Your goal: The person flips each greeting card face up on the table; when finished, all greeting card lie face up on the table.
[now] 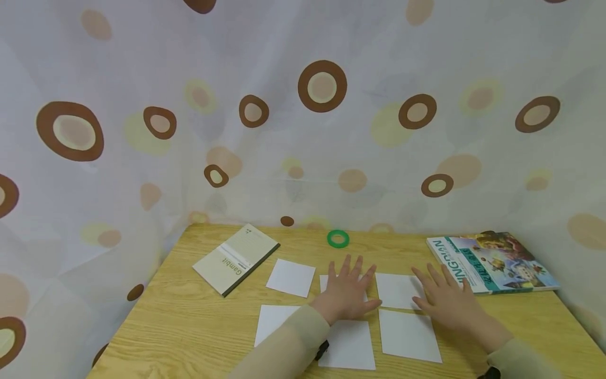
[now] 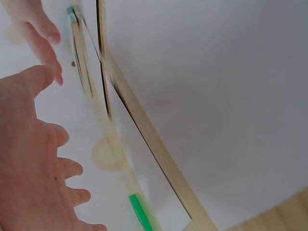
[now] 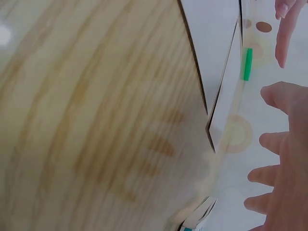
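Note:
Several white square sheets lie in two rows on the wooden table. In the head view my left hand (image 1: 344, 295), fingers spread, is over the back middle sheet (image 1: 324, 283) and hides most of it. The front middle sheet (image 1: 349, 347) lies just below that wrist. My right hand (image 1: 450, 302), fingers also spread, is beside the back right sheet (image 1: 395, 290) and the front right sheet (image 1: 408, 337). Both wrist views show the palms raised off the table, holding nothing. On the left are a back sheet (image 1: 291, 278) and a front sheet (image 1: 273, 318), partly behind my sleeve.
A green tape roll (image 1: 338, 239) lies near the table's back edge. At the back left is a beige notebook (image 1: 236, 259) with a dark spine. A colourful book (image 1: 494, 263) lies at the back right. A patterned curtain (image 1: 369, 47) hangs behind the wooden table (image 1: 165, 326).

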Demonstrator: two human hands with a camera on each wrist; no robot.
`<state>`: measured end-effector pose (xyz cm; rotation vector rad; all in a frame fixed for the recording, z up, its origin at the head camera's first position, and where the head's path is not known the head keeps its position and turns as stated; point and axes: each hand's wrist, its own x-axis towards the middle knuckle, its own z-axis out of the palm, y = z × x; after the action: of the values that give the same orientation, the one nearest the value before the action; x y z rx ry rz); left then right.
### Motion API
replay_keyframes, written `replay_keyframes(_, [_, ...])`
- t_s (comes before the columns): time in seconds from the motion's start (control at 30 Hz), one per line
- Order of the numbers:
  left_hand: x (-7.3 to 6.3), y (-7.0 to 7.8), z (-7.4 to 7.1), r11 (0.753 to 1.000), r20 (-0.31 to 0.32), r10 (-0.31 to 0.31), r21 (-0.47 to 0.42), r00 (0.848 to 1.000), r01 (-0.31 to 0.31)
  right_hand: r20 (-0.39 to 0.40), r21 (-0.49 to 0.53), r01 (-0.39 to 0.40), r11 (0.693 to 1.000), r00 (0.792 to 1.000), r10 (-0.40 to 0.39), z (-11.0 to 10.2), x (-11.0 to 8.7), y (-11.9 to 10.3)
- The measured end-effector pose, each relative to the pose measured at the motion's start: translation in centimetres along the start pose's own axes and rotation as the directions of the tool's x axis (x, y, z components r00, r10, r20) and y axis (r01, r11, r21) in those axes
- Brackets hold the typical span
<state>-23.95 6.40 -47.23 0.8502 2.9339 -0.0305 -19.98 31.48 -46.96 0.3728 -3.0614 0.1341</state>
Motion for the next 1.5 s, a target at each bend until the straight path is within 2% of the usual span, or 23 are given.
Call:
replay_keyframes(0.2, [0.6, 0.4, 0.4, 1.000, 0.015, 0.018, 0.014, 1.000, -0.018, 0.056, 0.028, 0.014, 1.000, 0.998, -0.015, -0.3, 0.0, 0.3])
replay_keyframes(0.47, [0.3, 0.8, -0.2, 0.998, 0.039, 0.034, 0.058, 0.999, -0.036, 0.108, 0.046, 0.070, 0.996, 0.991, -0.075, 0.1, 0.1, 1.2])
replay_keyframes(0.67, [0.2, 0.8, -0.1, 0.995, 0.065, 0.047, 0.088, 0.997, -0.052, 0.159, 0.096, 0.109, 0.989, 0.980, -0.123, 0.3, 0.2, 2.0])
replay_keyframes(1.23, [0.1, 1.0, -0.1, 0.997, 0.116, 0.055, 0.054, 0.992, -0.062, 0.207, 0.104, 0.173, 0.980, 0.960, -0.191, 0.6, 0.6, 3.9])
replay_keyframes(1.5, [0.1, 1.1, 0.3, 0.999, 0.115, 0.045, 0.012, 0.992, -0.047, 0.238, 0.121, 0.158, 0.980, 0.954, -0.183, 0.5, 0.6, 4.3])
